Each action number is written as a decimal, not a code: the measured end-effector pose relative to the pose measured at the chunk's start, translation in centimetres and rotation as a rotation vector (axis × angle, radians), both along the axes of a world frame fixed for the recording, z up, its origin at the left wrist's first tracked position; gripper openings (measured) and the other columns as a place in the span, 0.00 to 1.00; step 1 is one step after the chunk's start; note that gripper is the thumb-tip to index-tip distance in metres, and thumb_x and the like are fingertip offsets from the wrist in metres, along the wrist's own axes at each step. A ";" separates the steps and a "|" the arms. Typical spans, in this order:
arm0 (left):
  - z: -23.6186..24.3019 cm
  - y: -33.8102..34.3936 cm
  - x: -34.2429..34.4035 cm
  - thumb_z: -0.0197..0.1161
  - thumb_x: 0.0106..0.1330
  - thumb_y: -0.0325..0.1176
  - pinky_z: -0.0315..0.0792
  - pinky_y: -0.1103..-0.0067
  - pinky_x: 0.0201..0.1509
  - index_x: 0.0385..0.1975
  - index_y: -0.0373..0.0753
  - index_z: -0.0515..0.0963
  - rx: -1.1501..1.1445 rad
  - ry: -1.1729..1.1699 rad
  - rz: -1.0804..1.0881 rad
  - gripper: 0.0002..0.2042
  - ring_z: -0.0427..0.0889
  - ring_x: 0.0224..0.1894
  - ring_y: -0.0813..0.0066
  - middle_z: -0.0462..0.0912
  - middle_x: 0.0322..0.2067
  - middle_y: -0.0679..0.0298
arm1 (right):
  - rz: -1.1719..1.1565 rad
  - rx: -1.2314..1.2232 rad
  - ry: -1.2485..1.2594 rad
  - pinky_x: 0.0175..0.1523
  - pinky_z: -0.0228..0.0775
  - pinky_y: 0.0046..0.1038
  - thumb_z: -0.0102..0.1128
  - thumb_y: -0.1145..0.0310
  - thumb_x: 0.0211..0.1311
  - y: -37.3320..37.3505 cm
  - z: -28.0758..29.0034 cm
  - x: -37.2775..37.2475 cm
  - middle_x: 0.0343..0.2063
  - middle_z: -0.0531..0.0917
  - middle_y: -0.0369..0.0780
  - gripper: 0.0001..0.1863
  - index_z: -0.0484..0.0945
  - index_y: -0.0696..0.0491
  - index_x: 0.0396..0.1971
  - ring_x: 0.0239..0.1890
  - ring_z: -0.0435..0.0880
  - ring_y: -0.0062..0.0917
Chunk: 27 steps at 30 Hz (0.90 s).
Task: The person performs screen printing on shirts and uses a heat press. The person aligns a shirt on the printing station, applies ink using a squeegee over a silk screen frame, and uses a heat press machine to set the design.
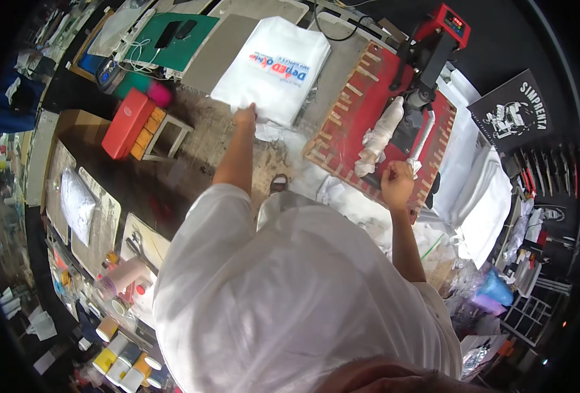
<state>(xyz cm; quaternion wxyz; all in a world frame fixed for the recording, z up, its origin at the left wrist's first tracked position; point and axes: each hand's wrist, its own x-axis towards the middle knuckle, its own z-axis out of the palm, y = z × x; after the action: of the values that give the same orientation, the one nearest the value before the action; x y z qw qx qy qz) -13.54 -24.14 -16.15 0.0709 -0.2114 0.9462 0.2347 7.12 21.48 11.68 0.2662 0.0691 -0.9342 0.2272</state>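
At the near edge of a flat white fabric piece (273,69) with blue and red print, my left hand (244,116) is closed, fingers pinching its near left corner. The fabric lies on the grey worktop, possibly several layers thick. To the right stands a heat press (427,56) with a red and black head and a lit display. My right hand (398,182) is curled at the lower end of its thin white-wrapped handle (422,141). A thicker wrapped bar (380,134) runs beside it, over a red board (368,85) edged with tape strips.
Left of the fabric, a green mat (171,39) carries a phone (167,34) and cables. A red box (127,124) rests on a wooden stool (165,137). White fabric (480,196) is heaped right of the press. Scissors (141,252) and jars lie at the lower left.
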 end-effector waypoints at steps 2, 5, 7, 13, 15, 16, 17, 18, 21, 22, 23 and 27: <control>3.4 4.2 -1.7 0.64 0.65 0.56 0.76 0.68 0.51 0.42 0.21 0.79 0.134 0.020 0.125 0.32 0.85 0.46 0.55 0.85 0.41 0.45 | -0.061 0.028 -0.030 0.36 0.70 0.36 0.63 0.78 0.47 1.1 -0.8 1.0 0.25 0.76 0.40 0.07 0.77 0.54 0.28 0.30 0.77 0.36; 5.1 4.4 -1.3 0.64 0.60 0.62 0.76 0.66 0.52 0.39 0.23 0.81 0.589 0.083 0.492 0.36 0.85 0.46 0.52 0.85 0.42 0.44 | -0.088 0.044 -0.044 0.37 0.70 0.36 0.63 0.78 0.48 1.0 -0.5 1.1 0.25 0.76 0.41 0.07 0.77 0.54 0.28 0.30 0.77 0.36; 4.0 1.8 -1.6 0.64 0.58 0.65 0.76 0.65 0.51 0.39 0.23 0.82 0.587 0.042 0.549 0.38 0.85 0.46 0.51 0.85 0.43 0.43 | -0.059 0.019 -0.039 0.37 0.70 0.36 0.63 0.78 0.48 0.3 -0.2 0.5 0.25 0.77 0.41 0.07 0.77 0.54 0.28 0.30 0.77 0.36; 7.4 7.1 -1.0 0.58 0.59 0.68 0.71 0.66 0.61 0.46 0.24 0.81 0.256 -0.043 0.355 0.42 0.80 0.56 0.51 0.81 0.49 0.40 | -0.089 -0.014 -0.039 0.37 0.71 0.36 0.63 0.78 0.48 0.9 -0.3 1.2 0.25 0.77 0.40 0.07 0.77 0.54 0.29 0.31 0.77 0.35; 7.7 6.8 -1.4 0.55 0.59 0.70 0.68 0.66 0.65 0.48 0.25 0.80 0.291 -0.093 0.281 0.43 0.77 0.59 0.49 0.80 0.53 0.41 | -0.093 -0.022 -0.042 0.37 0.71 0.36 0.63 0.78 0.47 1.0 -0.3 1.5 0.26 0.78 0.40 0.07 0.77 0.54 0.29 0.31 0.77 0.36; 7.3 5.7 -1.7 0.53 0.60 0.71 0.66 0.65 0.66 0.50 0.26 0.80 0.306 -0.110 0.255 0.44 0.76 0.60 0.48 0.79 0.54 0.41 | -0.079 -0.032 -0.039 0.37 0.71 0.36 0.63 0.78 0.47 0.9 -0.4 1.3 0.26 0.78 0.40 0.07 0.77 0.54 0.29 0.31 0.78 0.36; 7.1 5.3 -2.0 0.51 0.60 0.71 0.66 0.64 0.67 0.51 0.27 0.79 0.297 -0.116 0.246 0.44 0.75 0.61 0.46 0.78 0.55 0.41 | -0.085 -0.039 -0.029 0.38 0.72 0.36 0.63 0.79 0.47 1.0 -0.4 1.1 0.26 0.78 0.41 0.07 0.77 0.54 0.29 0.32 0.78 0.36; 6.8 4.8 -1.7 0.50 0.60 0.72 0.65 0.64 0.68 0.52 0.27 0.79 0.288 -0.123 0.237 0.44 0.74 0.61 0.44 0.77 0.56 0.42 | -0.074 -0.050 -0.028 0.38 0.72 0.36 0.63 0.78 0.47 1.0 -0.5 1.1 0.26 0.79 0.41 0.07 0.77 0.55 0.29 0.32 0.78 0.37; 6.5 3.1 -1.7 0.47 0.61 0.72 0.63 0.61 0.69 0.53 0.27 0.78 0.044 -0.185 0.099 0.45 0.71 0.63 0.40 0.76 0.58 0.42 | -0.071 -0.088 -0.007 0.40 0.73 0.38 0.62 0.78 0.46 1.0 -0.8 0.8 0.28 0.79 0.43 0.08 0.77 0.55 0.29 0.34 0.79 0.41; 6.3 1.9 -2.4 0.46 0.62 0.72 0.64 0.61 0.68 0.53 0.28 0.78 -0.048 -0.215 -0.006 0.45 0.72 0.63 0.42 0.76 0.58 0.42 | -0.063 -0.120 -0.007 0.41 0.73 0.39 0.62 0.78 0.46 0.9 -0.5 0.8 0.28 0.79 0.43 0.08 0.77 0.55 0.29 0.34 0.79 0.41; 7.1 2.3 -3.0 0.45 0.63 0.71 0.65 0.62 0.67 0.51 0.27 0.79 -0.069 -0.239 -0.116 0.44 0.73 0.62 0.44 0.77 0.55 0.40 | -0.078 -0.143 -0.013 0.41 0.73 0.39 0.62 0.78 0.45 1.3 -0.7 1.0 0.28 0.79 0.44 0.08 0.77 0.55 0.29 0.35 0.79 0.41; 11.2 1.9 -4.1 0.55 0.62 0.65 0.71 0.62 0.61 0.45 0.27 0.81 -0.062 -0.209 -0.273 0.38 0.80 0.55 0.45 0.81 0.47 0.38 | -0.050 -0.171 -0.016 0.40 0.72 0.39 0.61 0.78 0.45 1.6 -0.3 1.1 0.26 0.77 0.43 0.07 0.75 0.56 0.28 0.35 0.78 0.41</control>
<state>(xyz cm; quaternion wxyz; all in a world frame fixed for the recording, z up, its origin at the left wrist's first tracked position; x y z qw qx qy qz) -17.65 -22.28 -4.93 0.1934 -0.1061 0.9604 0.1704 8.22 23.05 11.37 0.2692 0.0209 -0.9150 0.2998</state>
